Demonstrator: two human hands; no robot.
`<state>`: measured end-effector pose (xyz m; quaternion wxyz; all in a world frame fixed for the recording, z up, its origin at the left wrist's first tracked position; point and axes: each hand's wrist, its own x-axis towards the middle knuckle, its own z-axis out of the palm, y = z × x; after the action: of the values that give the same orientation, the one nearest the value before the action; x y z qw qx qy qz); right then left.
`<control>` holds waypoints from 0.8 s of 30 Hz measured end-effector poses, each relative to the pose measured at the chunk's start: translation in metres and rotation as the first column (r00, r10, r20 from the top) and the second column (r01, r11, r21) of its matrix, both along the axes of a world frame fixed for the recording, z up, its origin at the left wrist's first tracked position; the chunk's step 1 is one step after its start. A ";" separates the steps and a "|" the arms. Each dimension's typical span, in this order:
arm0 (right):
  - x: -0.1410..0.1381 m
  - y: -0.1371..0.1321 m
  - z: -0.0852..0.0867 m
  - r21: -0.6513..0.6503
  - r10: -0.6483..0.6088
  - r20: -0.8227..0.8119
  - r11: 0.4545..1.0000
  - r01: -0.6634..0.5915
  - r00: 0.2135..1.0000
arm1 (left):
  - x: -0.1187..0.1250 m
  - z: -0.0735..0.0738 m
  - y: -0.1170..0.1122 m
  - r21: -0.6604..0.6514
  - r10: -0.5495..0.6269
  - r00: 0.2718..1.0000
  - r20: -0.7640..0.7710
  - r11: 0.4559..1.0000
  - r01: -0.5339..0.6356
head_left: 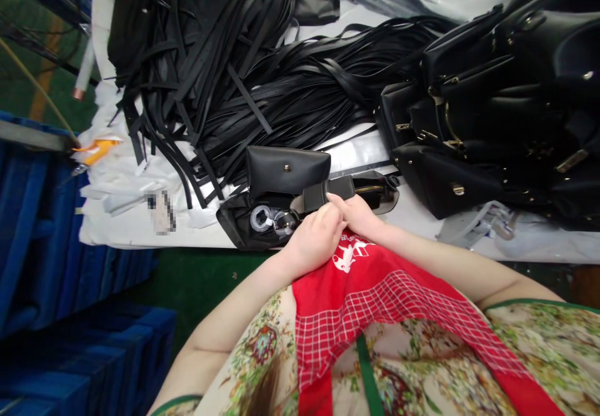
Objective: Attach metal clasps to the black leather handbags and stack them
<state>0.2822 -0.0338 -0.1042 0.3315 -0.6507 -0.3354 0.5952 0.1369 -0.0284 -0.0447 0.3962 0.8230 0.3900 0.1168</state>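
My left hand (315,239) and my right hand (359,213) meet at the table's near edge, both closed on a black strap (328,192) that runs from a small black bag (262,213) lying open in front of me. A black flap pouch (285,169) with a gold stud stands just behind the strap. Metal rings wrapped in clear plastic (268,219) lie on the bag beside my left hand.
A large heap of black leather straps (262,72) covers the white table (140,216) behind. Several finished black handbags (506,104) are stacked at the right. Blue plastic crates (42,266) stand at the left on a green floor. My red apron (375,303) fills the foreground.
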 end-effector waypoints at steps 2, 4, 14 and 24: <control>0.001 -0.001 -0.002 0.087 -0.004 0.094 0.996 -0.004 0.996 | 0.002 0.007 -0.002 -0.086 -0.067 0.994 0.082 0.994 0.074; 0.003 -0.003 -0.004 0.080 0.011 0.118 0.997 -0.020 0.993 | -0.002 0.014 -0.002 -0.208 -0.086 0.966 0.246 0.968 0.139; 0.005 0.000 -0.005 -0.089 -0.020 -0.102 0.996 0.010 0.995 | -0.050 -0.008 0.038 -0.638 0.624 0.581 0.523 0.738 -0.218; 0.011 0.018 0.000 -0.132 -0.097 -0.104 0.988 0.083 0.990 | -0.076 -0.017 0.033 -0.645 0.623 0.704 0.340 0.700 -0.308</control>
<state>0.2929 -0.0155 -0.1039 0.3337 -0.6513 -0.2482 0.6347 0.0605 0.0050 -0.0613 0.6586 0.4753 0.4832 0.3268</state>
